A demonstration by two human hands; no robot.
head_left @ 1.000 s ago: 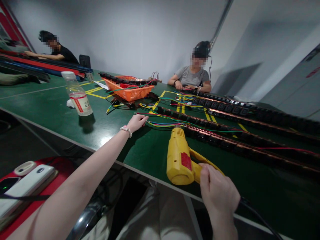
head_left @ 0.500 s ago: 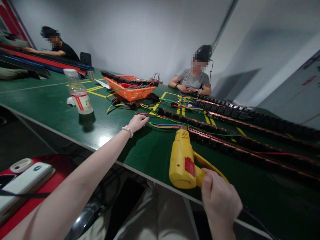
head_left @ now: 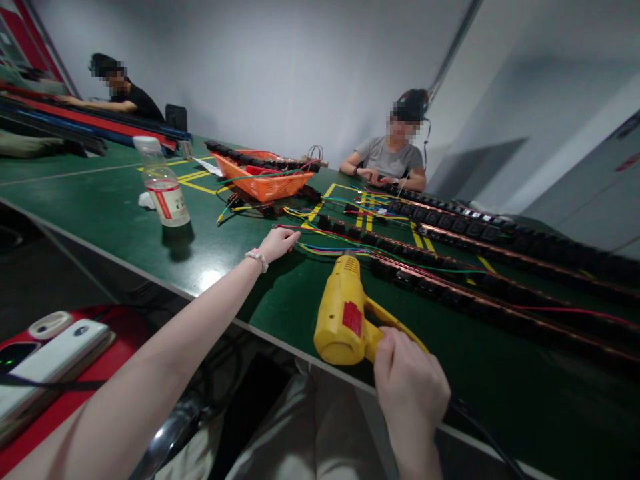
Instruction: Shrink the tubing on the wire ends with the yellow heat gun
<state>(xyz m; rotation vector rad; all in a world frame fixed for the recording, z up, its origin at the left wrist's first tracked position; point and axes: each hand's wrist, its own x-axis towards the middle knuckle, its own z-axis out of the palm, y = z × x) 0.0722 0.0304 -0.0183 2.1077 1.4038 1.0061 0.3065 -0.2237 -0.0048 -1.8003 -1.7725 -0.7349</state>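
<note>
Currently I have the right hand (head_left: 414,379) clamped round the handle (head_left: 371,339) of the yellow heat gun (head_left: 336,313), its nozzle (head_left: 346,254) ahead of that grip near the coloured wires (head_left: 325,250); my left hand (head_left: 278,245) pinches those wires, with the orange basket (head_left: 273,188) beyond it.

You have dim light: glare whitens the table (head_left: 100,207) between eight and nine o'clock, shadow darkens the wall (head_left: 480,167) between two and three, and your view stretches towards its edges.
</note>
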